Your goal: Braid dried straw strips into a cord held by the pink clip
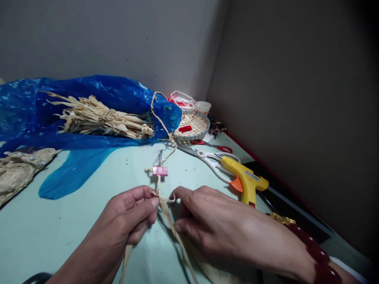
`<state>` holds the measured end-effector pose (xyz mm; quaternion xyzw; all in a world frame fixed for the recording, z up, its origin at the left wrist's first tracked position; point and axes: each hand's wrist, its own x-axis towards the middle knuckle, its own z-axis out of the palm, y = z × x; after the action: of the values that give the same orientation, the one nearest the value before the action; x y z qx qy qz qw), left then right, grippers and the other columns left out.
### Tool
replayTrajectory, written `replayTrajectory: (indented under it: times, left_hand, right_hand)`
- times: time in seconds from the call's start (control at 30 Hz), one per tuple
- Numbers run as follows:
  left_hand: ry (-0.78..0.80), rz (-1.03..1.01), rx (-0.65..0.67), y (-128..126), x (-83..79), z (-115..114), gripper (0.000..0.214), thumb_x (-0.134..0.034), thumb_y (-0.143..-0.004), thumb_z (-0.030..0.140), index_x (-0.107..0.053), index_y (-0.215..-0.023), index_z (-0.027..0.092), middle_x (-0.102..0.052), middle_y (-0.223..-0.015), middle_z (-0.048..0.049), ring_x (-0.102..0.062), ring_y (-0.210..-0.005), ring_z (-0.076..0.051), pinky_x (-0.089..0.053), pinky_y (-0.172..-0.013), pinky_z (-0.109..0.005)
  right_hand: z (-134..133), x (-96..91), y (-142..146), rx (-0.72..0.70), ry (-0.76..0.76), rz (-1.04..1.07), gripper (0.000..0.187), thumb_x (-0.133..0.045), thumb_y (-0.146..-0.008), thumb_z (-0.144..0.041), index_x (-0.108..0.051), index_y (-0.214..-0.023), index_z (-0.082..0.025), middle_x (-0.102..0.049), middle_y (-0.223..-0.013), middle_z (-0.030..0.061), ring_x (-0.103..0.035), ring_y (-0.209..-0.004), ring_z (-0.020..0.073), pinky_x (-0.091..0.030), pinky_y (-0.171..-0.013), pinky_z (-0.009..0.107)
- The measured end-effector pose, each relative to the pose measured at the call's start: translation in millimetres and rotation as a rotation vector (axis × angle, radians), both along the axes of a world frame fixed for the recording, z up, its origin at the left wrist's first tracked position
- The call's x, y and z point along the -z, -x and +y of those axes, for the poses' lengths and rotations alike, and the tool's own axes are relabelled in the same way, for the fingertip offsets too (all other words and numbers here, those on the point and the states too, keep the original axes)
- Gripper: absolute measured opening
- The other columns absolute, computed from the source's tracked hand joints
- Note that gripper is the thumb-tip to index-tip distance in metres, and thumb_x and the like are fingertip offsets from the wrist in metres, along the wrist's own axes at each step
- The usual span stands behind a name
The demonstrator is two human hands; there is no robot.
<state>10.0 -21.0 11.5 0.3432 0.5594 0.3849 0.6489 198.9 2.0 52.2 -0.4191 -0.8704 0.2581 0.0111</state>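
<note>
A pink binder clip point(160, 171) grips the upper end of a narrow strip of braided dried husk in the middle of the table. Loose tan husk strands point(168, 221) run from the braid toward me. My left hand point(130, 217) pinches the strands just below the clip, between thumb and fingertips, and one strand trails beneath its wrist. On the other side, my right hand point(219, 227) has its index fingertip against a curled strand that crosses the braid. Its thumb is apart from the index finger, and the remaining fingers are mostly hidden.
A blue plastic bag point(124, 88) holds a bundle of dried husks point(100, 118). A woven basket point(197, 126), white-handled scissors point(217, 165), red-handled scissors point(223, 148) and a yellow glue gun point(248, 177) lie to the right. A braided piece point(23, 167) rests at left.
</note>
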Motion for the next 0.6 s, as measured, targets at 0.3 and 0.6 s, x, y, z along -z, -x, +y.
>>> replayTrajectory:
  times: [0.3,0.6]
  left_hand:
    - [-0.007,-0.01,0.013,2,1.4,1,0.01,-0.069,-0.072,0.025,-0.062,-0.073,0.019,-0.05,-0.058,0.0057,-0.023,-0.044,-0.004,-0.015,-0.04,-0.017]
    - [-0.017,0.058,-0.005,2,1.5,1,0.018,-0.071,-0.071,0.035,-0.062,-0.073,0.02,-0.055,-0.064,0.0019,-0.044,-0.057,-0.009,-0.034,-0.048,-0.016]
  right_hand:
    - [0,0.5,2,0.069,0.042,0.23,0.024,-0.043,-0.097,-0.036,-0.06,-0.103,-0.021,-0.063,-0.085,0.0026,-0.056,-0.081,0.0156,-0.037,-0.065,0.025]
    - [4,6.2,16,0.082,0.001,0.172,0.031,-0.043,-0.095,-0.024,-0.052,-0.067,-0.016,-0.057,-0.062,-0.0009,-0.047,-0.057,0.0091,-0.03,-0.057,0.023]
